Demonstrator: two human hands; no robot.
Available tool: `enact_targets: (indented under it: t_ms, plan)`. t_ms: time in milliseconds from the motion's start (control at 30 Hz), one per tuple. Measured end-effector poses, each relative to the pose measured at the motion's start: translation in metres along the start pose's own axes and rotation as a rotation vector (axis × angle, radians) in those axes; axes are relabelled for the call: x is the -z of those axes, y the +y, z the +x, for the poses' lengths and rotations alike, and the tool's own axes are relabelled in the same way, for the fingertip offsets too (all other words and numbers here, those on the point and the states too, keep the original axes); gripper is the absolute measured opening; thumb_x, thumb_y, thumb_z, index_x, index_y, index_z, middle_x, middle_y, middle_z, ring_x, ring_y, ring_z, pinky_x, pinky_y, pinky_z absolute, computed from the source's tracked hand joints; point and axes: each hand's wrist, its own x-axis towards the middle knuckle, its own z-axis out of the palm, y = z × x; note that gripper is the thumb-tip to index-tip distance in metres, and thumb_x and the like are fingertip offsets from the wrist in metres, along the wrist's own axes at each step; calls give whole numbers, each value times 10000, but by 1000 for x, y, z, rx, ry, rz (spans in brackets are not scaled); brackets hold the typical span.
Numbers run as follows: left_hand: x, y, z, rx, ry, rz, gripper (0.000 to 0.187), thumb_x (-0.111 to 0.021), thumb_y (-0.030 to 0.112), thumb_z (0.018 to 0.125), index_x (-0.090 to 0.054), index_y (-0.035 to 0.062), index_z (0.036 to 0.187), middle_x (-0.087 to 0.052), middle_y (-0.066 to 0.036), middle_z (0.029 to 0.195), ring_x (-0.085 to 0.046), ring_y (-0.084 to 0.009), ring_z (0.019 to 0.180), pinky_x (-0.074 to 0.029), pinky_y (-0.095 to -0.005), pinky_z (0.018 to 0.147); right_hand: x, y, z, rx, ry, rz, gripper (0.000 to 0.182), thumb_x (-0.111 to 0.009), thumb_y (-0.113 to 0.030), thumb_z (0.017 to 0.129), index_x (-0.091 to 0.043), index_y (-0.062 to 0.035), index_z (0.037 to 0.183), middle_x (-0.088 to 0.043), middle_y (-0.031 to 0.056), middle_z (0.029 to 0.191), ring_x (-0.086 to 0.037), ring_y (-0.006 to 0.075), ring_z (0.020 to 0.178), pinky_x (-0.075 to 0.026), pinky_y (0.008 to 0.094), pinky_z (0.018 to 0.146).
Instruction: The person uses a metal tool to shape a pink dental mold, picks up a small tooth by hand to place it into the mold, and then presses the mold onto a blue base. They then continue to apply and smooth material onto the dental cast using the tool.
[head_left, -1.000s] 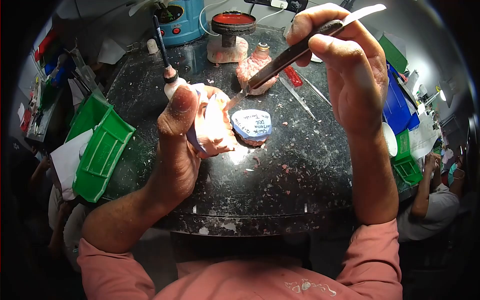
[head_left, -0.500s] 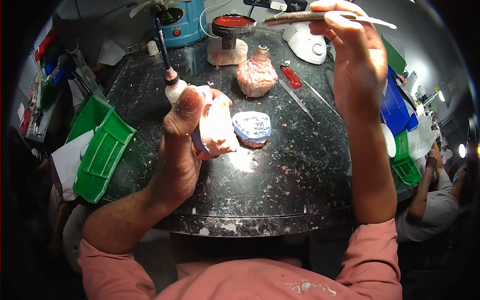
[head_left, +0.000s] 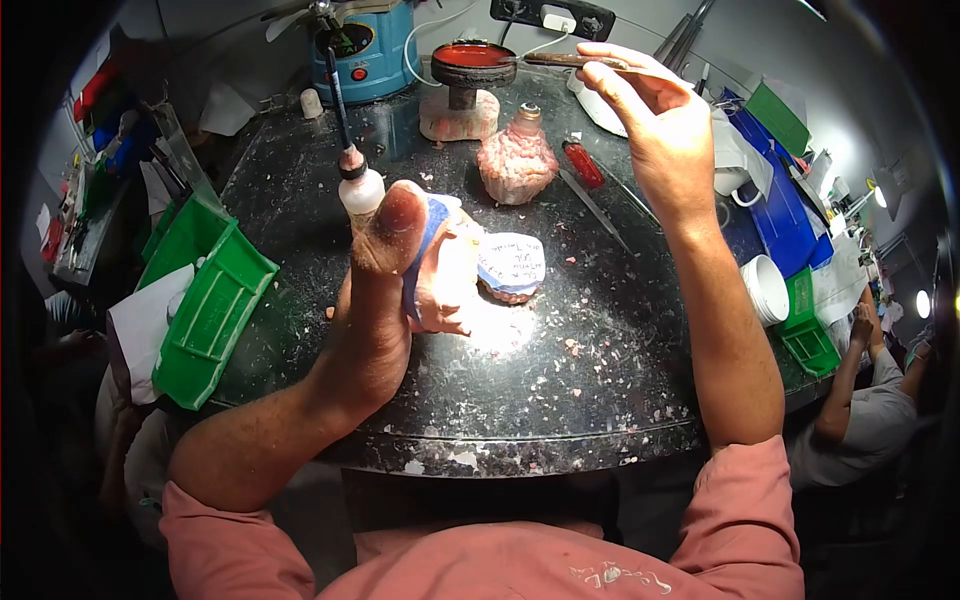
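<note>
My left hand (head_left: 385, 240) is closed around a dental model (head_left: 447, 280) with a blue base and pink wax, its thumb pressed against the base. Raised at the upper right, my right hand (head_left: 672, 135) pinches a wax knife (head_left: 575, 61) with a dark brown handle. The tool's tip is at the right rim of a black wax pot (head_left: 470, 77) holding red melted wax. Beyond the held model, a second dental model (head_left: 512, 262) lies with its handwritten blue base facing up. A wax-crusted spirit lamp (head_left: 518, 165) stands below the pot.
A white bottle (head_left: 362, 192) with a brush upright in it stands behind my left hand. A red-handled tool (head_left: 583, 163) and a metal blade (head_left: 600, 215) lie on the black table (head_left: 580, 400). Green bins (head_left: 215, 320) flank it; another person's arm (head_left: 850, 370) shows at right.
My right hand has moved left and slightly down, taking the knife's tip to the wax pot's rim. My left hand and the held model have shifted slightly right and down.
</note>
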Motion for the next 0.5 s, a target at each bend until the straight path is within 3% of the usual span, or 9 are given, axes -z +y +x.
enact_targets:
  t_ms: [100, 167, 233, 300, 333, 367, 433, 500]
  plan:
    - [2, 2, 1, 46, -28, 2, 845, -226, 762, 860, -508, -14, 1040, -562, -38, 769, -501, -57, 551, -391, -184, 475, 2, -1, 1, 13, 30, 19, 196, -637, -108, 864, -683, 1, 1020, -698, 75, 947, -646, 130, 885, -486, 254, 848]
    - [3, 1, 4, 47, -27, -15, 858, -219, 773, 851, -511, -11, 1041, -556, -34, 741, -491, -62, 538, -382, -191, 475, 9, 4, 3, -68, 186, 229, 190, -593, -132, 880, -676, 7, 978, -683, 64, 893, -637, 138, 852, -479, 263, 826]
    - [5, 0, 5, 50, -27, -33, 871, -211, 784, 843, -513, -9, 1041, -551, -31, 713, -480, -66, 525, -372, -198, 476, 15, 17, 1, -2, 193, 273, 229, -528, -174, 922, -648, 3, 1005, -636, 50, 896, -583, 122, 859, -441, 269, 853]
    - [8, 0, 6, 92, -10, -49, 868, -210, 786, 841, -517, -2, 1038, -540, -29, 680, -471, -68, 519, -354, -205, 464, 17, 17, 0, -303, 284, 536, 241, -505, -207, 910, -667, -30, 890, -640, 60, 893, -575, 128, 794, -449, 287, 818]
    - [8, 0, 7, 92, -8, -50, 868, -210, 786, 841, -517, -2, 1038, -540, -29, 680, -471, -68, 519, -354, -205, 464, 15, 13, -2, -316, 245, 590, 244, -493, -208, 914, -658, -30, 901, -638, 66, 915, -558, 131, 774, -439, 294, 829]
    - [9, 0, 7, 99, -8, -62, 868, -208, 786, 841, -513, -2, 1041, -532, -25, 676, -461, -71, 513, -342, -206, 459, 11, 7, -4, -317, 243, 592, 244, -493, -208, 914, -658, -30, 901, -638, 66, 915, -558, 131, 774, -439, 294, 829]
    - [11, 0, 7, 111, -2, -70, 867, -207, 786, 841, -509, -2, 1044, -523, -21, 672, -451, -73, 507, -330, -208, 455, 2, -6, -9, -87, 73, 695, 252, -502, -226, 913, -649, -22, 936, -630, 74, 940, -558, 144, 771, -437, 292, 828]
    - [13, -1, 8, 91, -1, -130, 868, -202, 785, 842, -497, -3, 1054, -501, -12, 659, -421, -78, 490, -309, -212, 447, 1, -16, -13, -18, -5, 745, 257, -560, -209, 884, -621, 24, 975, -628, 95, 965, -580, 166, 814, -459, 334, 834]
